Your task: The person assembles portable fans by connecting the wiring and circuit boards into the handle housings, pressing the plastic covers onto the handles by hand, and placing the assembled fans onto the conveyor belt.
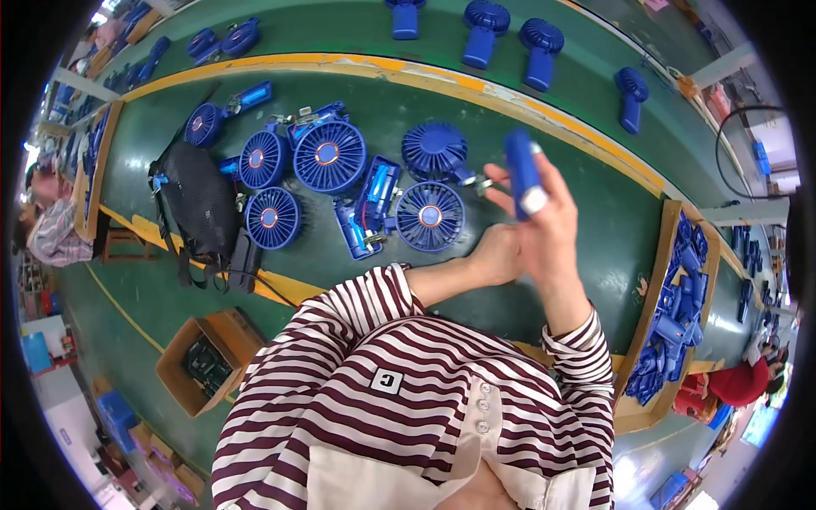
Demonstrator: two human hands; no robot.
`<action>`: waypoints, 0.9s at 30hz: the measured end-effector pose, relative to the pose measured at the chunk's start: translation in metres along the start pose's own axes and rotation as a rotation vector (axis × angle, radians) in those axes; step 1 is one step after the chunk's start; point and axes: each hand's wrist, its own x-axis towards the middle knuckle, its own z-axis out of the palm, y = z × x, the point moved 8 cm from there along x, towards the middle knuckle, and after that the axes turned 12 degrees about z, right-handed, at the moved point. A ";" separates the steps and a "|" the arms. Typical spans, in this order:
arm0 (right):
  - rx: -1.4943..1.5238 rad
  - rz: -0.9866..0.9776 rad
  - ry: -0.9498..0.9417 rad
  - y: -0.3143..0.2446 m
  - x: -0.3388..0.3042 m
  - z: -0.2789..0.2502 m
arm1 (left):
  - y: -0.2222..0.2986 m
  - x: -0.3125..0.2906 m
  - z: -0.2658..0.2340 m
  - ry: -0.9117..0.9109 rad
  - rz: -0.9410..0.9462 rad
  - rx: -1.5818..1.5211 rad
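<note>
My right hand is raised over the green workbench, its fingers closed around a long blue plastic piece like a fan handle shell, slightly blurred, with a pale, shiny lower end. Beside those fingertips, a small circuit board sticks out from the neck of a blue fan head. My left hand is low over the bench, just below and left of the right hand; its fingers are hidden and blurred. A second fan head with an orange-ringed hub lies nearest it, next to an opened handle with light-blue battery cells.
More fan heads lie to the left, beside a black mesh bag. Finished-looking fans rest on the green belt beyond the yellow edge. At right, a cardboard tray holds blue handle parts. An open carton stands on the lower left.
</note>
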 end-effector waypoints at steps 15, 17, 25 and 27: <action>-1.384 -0.448 0.062 -0.046 -0.092 -0.041 | 0.039 -0.016 0.044 0.025 -0.821 -1.685; -1.336 -0.469 0.219 -0.058 -0.081 -0.056 | 0.037 -0.027 0.052 0.009 -0.901 -1.710; -1.716 -0.234 0.098 -0.019 -0.030 -0.065 | 0.040 -0.061 0.045 -0.439 -1.135 -1.138; -1.806 -0.254 0.113 -0.009 -0.027 -0.053 | 0.038 -0.066 0.044 -0.450 -1.137 -1.119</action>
